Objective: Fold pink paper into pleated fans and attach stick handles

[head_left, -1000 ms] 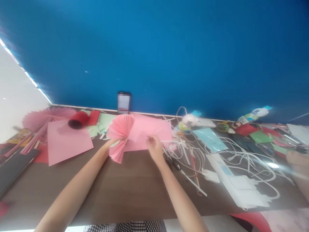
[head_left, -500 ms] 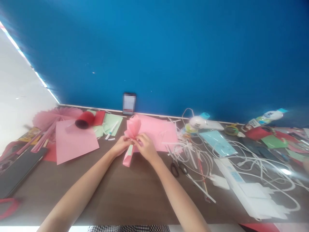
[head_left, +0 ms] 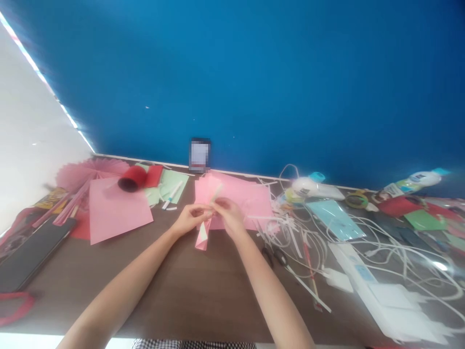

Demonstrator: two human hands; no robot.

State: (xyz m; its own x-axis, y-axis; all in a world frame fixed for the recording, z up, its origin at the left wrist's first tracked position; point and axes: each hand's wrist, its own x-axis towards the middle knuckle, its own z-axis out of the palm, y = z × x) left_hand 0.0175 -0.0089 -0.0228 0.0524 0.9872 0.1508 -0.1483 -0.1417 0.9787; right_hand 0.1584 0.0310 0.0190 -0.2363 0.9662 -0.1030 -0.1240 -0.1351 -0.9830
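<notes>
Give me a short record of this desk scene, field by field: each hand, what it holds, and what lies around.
Left hand: fingers pinch the pleated pink paper at its middle
Right hand: fingers pinch the same paper from the other side
Paper: folded shut, narrow
Left of hands: flat pink sheet, red roll
Right of hands: scissors, tangled white cables
Back: phone propped against the blue wall

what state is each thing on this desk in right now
pink pleated paper fan: folded shut, pinched at its middle by both hands
left hand: grip closed on the fan
right hand: grip closed on the fan
red paper roll: lying on its side
big pink paper rosette: spread open, flat
black phone: propped upright against the blue wall
white cables: tangled
</notes>
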